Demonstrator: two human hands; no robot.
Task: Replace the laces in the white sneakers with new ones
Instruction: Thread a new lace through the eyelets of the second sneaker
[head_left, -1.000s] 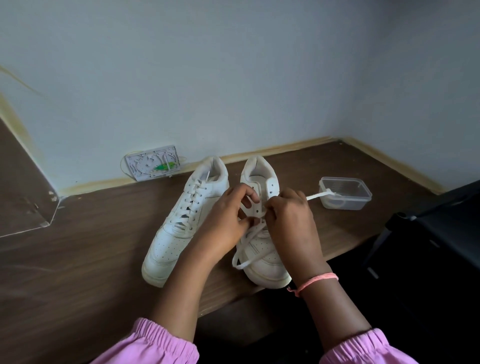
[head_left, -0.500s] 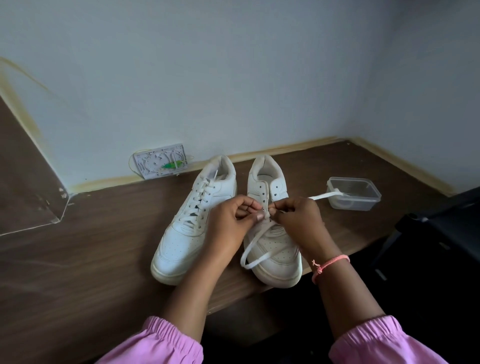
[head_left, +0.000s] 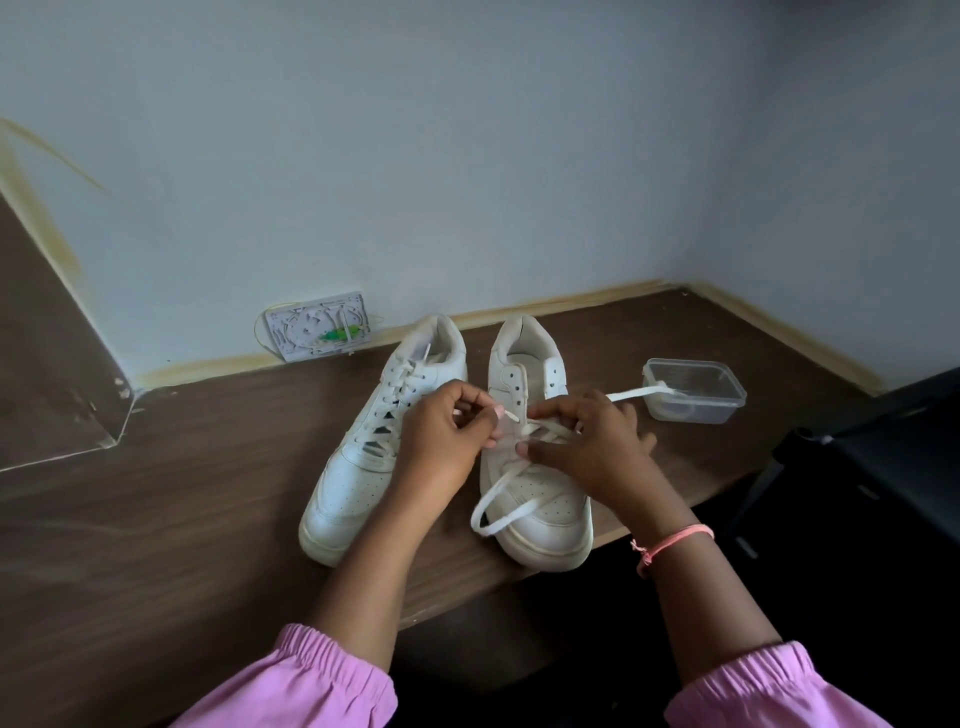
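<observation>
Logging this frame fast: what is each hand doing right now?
Left hand: pinches the lace tip.
Right hand: fingers curled on the lace at the right sneaker.

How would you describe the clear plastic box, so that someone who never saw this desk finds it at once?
Start at the wooden desk in the wall corner, where two white sneakers stand side by side. To the right of the right sneaker sits the plastic container. It is the only transparent, lidless box there, and a white lace runs from it toward the right hand.

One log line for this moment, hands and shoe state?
left hand: pinches lace tip | right hand: holds lace on right sneaker | left sneaker: laced
</observation>
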